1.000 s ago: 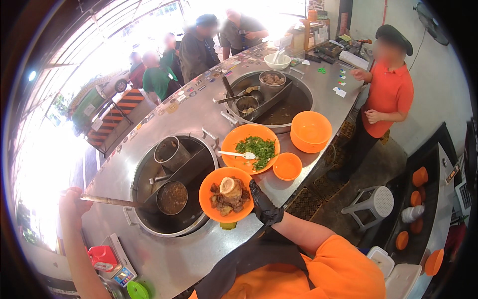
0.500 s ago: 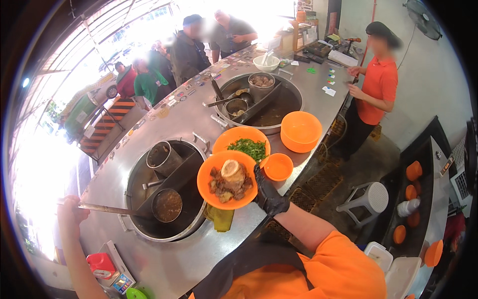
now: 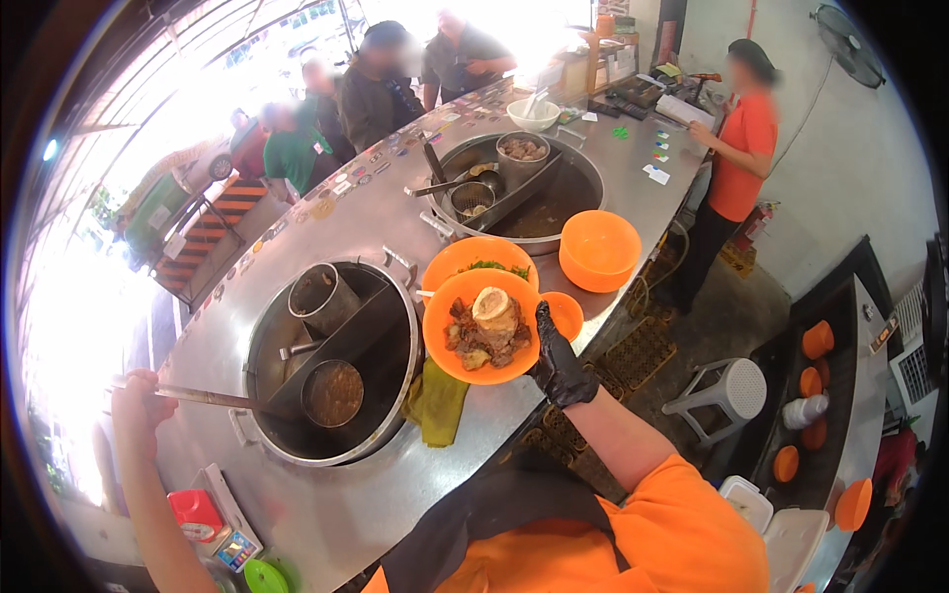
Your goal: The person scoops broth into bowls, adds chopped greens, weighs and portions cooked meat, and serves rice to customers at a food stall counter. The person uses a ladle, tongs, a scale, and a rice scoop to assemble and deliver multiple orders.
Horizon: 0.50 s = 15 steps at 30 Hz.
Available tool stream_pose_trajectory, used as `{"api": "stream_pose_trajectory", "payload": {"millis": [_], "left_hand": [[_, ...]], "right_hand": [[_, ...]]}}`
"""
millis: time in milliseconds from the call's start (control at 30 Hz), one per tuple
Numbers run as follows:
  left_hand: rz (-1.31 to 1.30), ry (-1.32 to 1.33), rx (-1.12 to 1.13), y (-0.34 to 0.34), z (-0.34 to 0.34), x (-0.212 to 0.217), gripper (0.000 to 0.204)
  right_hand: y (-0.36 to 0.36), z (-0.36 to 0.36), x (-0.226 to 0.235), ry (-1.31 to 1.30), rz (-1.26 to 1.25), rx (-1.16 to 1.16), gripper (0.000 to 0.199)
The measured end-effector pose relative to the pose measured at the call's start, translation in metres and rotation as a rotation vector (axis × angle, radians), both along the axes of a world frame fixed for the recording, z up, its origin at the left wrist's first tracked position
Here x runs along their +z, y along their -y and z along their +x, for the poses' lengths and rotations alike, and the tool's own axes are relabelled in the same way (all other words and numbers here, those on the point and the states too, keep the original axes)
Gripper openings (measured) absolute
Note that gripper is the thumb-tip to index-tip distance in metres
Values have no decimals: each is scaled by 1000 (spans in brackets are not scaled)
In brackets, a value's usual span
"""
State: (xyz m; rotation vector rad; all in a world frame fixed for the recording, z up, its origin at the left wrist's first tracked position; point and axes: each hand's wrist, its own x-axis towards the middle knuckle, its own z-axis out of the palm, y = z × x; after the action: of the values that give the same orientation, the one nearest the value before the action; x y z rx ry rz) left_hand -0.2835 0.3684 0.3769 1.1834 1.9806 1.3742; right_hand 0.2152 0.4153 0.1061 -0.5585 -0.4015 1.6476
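Head view: between eight and nine o'clock, the left hand (image 3: 138, 400) has its fingers curled around a long-handled ladle (image 3: 217, 399), scoop over a steel pot (image 3: 329, 460). Near centre, the black-gloved right hand (image 3: 561, 371) grips an orange bowl (image 3: 442, 353) of meat (image 3: 465, 341) at its four-o'clock edge, thumb by the rim, other fingers mostly hidden.
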Motion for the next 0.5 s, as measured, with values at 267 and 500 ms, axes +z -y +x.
{"api": "stream_pose_trajectory", "payload": {"millis": [267, 500], "left_hand": [[37, 10, 13, 4, 2, 18, 13], [25, -76, -49, 12, 5, 54, 25]], "right_hand": [[0, -45, -27, -1, 52, 197, 64], [-7, -91, -52, 42, -8, 255, 62]]}}
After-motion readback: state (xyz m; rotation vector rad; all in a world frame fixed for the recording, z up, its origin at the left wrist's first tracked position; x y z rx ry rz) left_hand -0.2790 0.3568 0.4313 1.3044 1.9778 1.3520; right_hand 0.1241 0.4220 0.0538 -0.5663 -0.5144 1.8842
